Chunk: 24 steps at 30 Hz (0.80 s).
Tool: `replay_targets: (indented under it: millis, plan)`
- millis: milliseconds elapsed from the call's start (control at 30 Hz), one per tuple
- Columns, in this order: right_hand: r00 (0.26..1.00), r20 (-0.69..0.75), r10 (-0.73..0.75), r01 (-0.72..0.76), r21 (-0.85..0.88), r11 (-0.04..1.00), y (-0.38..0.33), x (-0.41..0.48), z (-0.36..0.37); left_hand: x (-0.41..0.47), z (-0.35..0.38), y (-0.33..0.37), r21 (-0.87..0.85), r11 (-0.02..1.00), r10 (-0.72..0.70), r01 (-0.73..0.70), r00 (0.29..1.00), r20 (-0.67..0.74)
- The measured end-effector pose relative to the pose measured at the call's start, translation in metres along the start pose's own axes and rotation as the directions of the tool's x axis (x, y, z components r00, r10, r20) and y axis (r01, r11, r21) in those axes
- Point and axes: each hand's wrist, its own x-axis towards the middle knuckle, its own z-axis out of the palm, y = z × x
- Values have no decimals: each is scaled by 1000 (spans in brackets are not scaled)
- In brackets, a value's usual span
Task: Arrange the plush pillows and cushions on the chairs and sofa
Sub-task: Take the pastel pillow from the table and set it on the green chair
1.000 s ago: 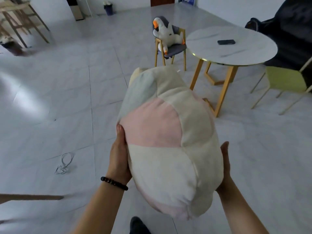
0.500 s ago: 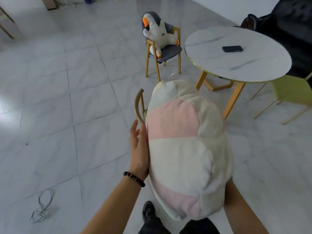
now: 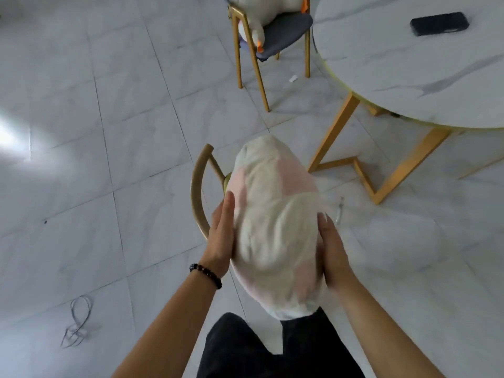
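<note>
A large round plush cushion (image 3: 275, 222), cream with pink patches, is pressed between both palms right in front of me. My left hand (image 3: 222, 236) lies flat on its left side, my right hand (image 3: 334, 255) on its right side. The cushion hangs over a chair with a curved gold backrest (image 3: 197, 195); the seat is almost fully hidden beneath it. Farther off, a white plush goose (image 3: 261, 12) lies on a grey-seated chair (image 3: 283, 31) with gold legs.
A round marble table (image 3: 409, 77) on gold legs stands to the right, with a black phone (image 3: 439, 23) on top. A loose wire (image 3: 77, 320) lies on the tiled floor at lower left. My dark trouser legs (image 3: 272, 350) show below.
The view has tilted down and closer to the near chair. The cushion has dropped lower over its seat, still held between both hands.
</note>
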Motion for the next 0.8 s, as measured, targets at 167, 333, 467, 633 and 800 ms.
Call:
replay_targets:
  millis: [167,333,467,633,800]
  plan:
    - [992,-15,-123,119,-148,982,12,119,26,96,6,-20,-74,993,-104,92,979,-176]
    - [992,119,37,11,-380,925,87,217,54,177,-29,-78,27,980,-172,195,915,-366]
    - [989,57,133,-88,-493,865,144,255,56,221,-51,-130,165,945,-193,282,890,-414]
    - [991,-1,132,-106,-604,789,191,268,56,260,-66,-167,251,911,-183,326,867,-463]
    - [968,-172,181,-250,-632,733,200,293,43,273,-66,-152,75,927,-317,367,876,-364]
